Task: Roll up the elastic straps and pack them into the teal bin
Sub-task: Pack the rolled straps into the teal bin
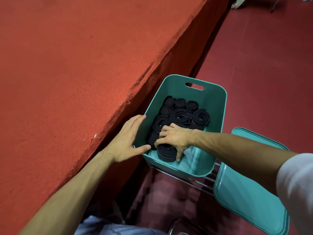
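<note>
Red table (67, 65) borders the bin (216, 102). Left hand (125, 141), fingers spread, braces its rim; right hand (174, 138) grips a roll (166, 152), seating it beside packed rolls (181, 114).

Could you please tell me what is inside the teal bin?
Black rolled straps fill the far and left side of the teal bin. The right hand grips the nearest roll by the near wall; bare floor shows beside it. Anything beneath the rolls and hand is covered.
</note>
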`<state>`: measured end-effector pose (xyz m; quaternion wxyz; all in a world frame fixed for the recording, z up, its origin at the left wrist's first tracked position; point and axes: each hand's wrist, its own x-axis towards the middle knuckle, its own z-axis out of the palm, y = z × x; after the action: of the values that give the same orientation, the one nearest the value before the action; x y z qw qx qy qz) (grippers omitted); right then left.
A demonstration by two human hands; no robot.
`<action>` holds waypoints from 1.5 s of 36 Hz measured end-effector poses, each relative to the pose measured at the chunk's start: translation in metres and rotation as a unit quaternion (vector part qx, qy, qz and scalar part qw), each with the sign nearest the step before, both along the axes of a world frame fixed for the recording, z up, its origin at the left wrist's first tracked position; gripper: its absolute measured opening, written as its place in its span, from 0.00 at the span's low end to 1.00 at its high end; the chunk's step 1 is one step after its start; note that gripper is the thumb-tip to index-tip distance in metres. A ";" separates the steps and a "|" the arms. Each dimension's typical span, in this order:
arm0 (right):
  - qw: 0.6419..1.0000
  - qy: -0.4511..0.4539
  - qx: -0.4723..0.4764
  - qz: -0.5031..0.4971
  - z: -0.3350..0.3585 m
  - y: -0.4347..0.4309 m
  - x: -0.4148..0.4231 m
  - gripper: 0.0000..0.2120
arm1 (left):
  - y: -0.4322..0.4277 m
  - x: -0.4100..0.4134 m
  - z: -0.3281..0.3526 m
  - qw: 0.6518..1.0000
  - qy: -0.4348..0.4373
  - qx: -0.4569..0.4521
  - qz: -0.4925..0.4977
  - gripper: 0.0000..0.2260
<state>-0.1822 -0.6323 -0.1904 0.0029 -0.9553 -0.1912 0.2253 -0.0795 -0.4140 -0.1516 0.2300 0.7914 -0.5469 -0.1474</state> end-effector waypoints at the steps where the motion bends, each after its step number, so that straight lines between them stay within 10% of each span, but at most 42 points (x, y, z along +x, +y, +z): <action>1: 1.000 0.002 0.003 -0.001 0.001 0.000 0.000 0.49 | 0.000 0.000 0.000 1.000 -0.001 0.001 0.001 0.45; 18: 0.999 0.027 0.007 -0.016 0.018 -0.008 -0.007 0.48 | -0.001 -0.007 0.017 0.998 -0.009 0.062 0.007 0.49; 31: 0.981 -0.089 0.014 -0.172 0.114 -0.073 -0.087 0.32 | -0.078 -0.048 0.083 0.971 -0.206 0.107 -0.053 0.38; 40: 0.940 -0.145 0.025 -0.309 0.149 -0.134 -0.225 0.40 | -0.170 -0.136 0.087 0.971 -0.189 0.078 -0.127 0.36; 54: 0.816 -0.024 0.074 -0.573 0.017 -0.166 -0.362 0.34 | -0.255 -0.211 -0.024 0.956 -0.086 0.204 -0.193 0.35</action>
<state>-0.5440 -0.7980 -0.1730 0.1970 -0.8944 0.3745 0.1449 -0.2903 -0.6688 -0.1752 -0.0166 0.7105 -0.6652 -0.2288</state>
